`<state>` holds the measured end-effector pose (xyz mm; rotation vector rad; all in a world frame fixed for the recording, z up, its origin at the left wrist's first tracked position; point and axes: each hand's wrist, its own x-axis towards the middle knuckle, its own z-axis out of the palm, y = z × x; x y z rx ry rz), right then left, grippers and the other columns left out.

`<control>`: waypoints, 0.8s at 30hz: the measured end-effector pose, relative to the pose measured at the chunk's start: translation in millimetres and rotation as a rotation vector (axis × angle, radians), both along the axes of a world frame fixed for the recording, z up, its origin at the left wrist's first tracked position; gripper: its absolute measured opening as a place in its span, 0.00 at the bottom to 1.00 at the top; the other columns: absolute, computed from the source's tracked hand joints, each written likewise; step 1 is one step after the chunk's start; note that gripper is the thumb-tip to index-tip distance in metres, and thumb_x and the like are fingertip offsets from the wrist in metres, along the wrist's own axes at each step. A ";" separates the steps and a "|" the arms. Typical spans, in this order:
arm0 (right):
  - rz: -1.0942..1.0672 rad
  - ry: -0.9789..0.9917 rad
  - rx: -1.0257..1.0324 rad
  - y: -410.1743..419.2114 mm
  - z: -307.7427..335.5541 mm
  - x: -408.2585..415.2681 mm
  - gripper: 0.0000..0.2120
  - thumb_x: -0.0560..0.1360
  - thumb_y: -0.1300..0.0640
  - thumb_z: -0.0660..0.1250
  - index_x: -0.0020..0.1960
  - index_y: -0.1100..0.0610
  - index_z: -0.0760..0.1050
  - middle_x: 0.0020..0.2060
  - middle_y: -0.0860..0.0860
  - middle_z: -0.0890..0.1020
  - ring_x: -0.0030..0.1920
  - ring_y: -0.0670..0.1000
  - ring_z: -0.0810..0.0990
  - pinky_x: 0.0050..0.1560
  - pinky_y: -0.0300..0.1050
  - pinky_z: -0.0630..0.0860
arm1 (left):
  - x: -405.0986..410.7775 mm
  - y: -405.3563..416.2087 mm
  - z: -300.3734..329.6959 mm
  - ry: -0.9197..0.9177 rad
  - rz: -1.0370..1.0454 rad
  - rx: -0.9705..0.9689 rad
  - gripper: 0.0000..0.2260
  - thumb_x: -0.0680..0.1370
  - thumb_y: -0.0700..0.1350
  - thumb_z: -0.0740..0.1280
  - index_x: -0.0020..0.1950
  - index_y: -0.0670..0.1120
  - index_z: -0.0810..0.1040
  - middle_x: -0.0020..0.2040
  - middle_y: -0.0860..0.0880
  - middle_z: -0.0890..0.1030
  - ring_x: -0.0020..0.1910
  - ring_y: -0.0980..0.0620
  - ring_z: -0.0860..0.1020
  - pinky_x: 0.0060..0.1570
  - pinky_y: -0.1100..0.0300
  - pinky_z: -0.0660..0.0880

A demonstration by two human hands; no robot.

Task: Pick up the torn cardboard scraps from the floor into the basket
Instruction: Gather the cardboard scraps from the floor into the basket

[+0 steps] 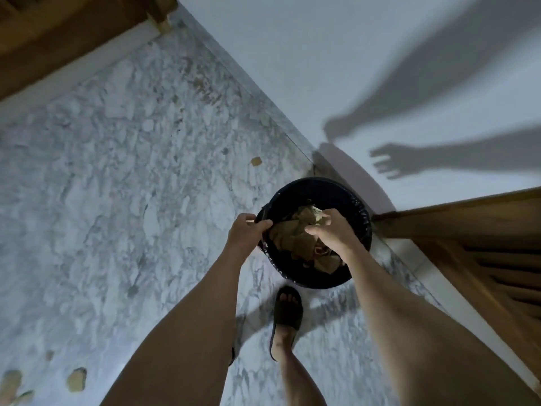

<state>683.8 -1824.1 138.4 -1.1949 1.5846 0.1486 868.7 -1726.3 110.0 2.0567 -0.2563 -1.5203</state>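
A round black basket lined with a dark bag is held above the marble floor, with several brown cardboard scraps piled inside. My left hand grips the basket's left rim. My right hand hovers over the pile with fingers loosely spread; nothing shows between them. A small scrap lies on the floor beyond the basket. More scraps lie at the lower left, one at the frame edge.
A white wall runs along the right, carrying the shadows of my arms. Wooden doors stand at the top left and at the right. My foot in a dark sandal stands just below the basket.
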 end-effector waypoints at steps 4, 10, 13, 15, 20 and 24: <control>0.166 -0.013 0.028 18.2 9.9 91.8 0.31 0.75 0.51 0.74 0.73 0.51 0.65 0.66 0.50 0.72 0.62 0.53 0.72 0.55 0.44 0.66 | 65.0 39.4 16.8 -0.011 0.168 0.015 0.30 0.74 0.56 0.74 0.71 0.46 0.71 0.62 0.44 0.77 0.61 0.42 0.77 0.63 0.48 0.74; 0.471 -0.144 0.074 93.1 26.6 285.0 0.37 0.74 0.49 0.74 0.77 0.53 0.62 0.74 0.59 0.67 0.71 0.57 0.71 0.61 0.46 0.68 | 200.8 154.3 39.1 -0.088 0.563 -0.004 0.32 0.75 0.53 0.74 0.76 0.47 0.68 0.71 0.45 0.74 0.68 0.44 0.75 0.63 0.54 0.72; 0.564 -0.253 0.104 149.5 38.4 383.5 0.39 0.75 0.48 0.74 0.79 0.52 0.58 0.76 0.59 0.64 0.74 0.55 0.68 0.62 0.46 0.66 | 267.3 231.3 42.5 -0.134 0.755 -0.047 0.35 0.76 0.54 0.73 0.79 0.48 0.63 0.77 0.45 0.68 0.74 0.45 0.70 0.68 0.52 0.68; 0.622 -0.280 0.132 189.4 42.6 441.9 0.42 0.75 0.46 0.73 0.81 0.51 0.54 0.78 0.57 0.61 0.76 0.56 0.65 0.68 0.49 0.67 | 307.5 281.7 45.1 -0.178 0.861 -0.060 0.37 0.77 0.56 0.72 0.81 0.48 0.60 0.80 0.46 0.64 0.77 0.44 0.65 0.73 0.50 0.64; 0.806 -0.275 0.176 273.8 36.6 566.1 0.45 0.74 0.44 0.73 0.82 0.48 0.51 0.79 0.55 0.59 0.76 0.56 0.65 0.68 0.50 0.68 | 392.2 376.6 41.1 -0.225 1.120 -0.118 0.38 0.76 0.56 0.72 0.82 0.49 0.59 0.81 0.45 0.63 0.78 0.43 0.64 0.73 0.50 0.63; 0.957 -0.261 0.243 326.9 20.1 647.2 0.44 0.75 0.44 0.73 0.82 0.47 0.51 0.80 0.54 0.56 0.77 0.56 0.62 0.64 0.50 0.67 | 438.0 426.6 25.5 -0.233 1.284 -0.105 0.38 0.77 0.56 0.72 0.82 0.48 0.60 0.80 0.45 0.63 0.77 0.42 0.65 0.71 0.50 0.65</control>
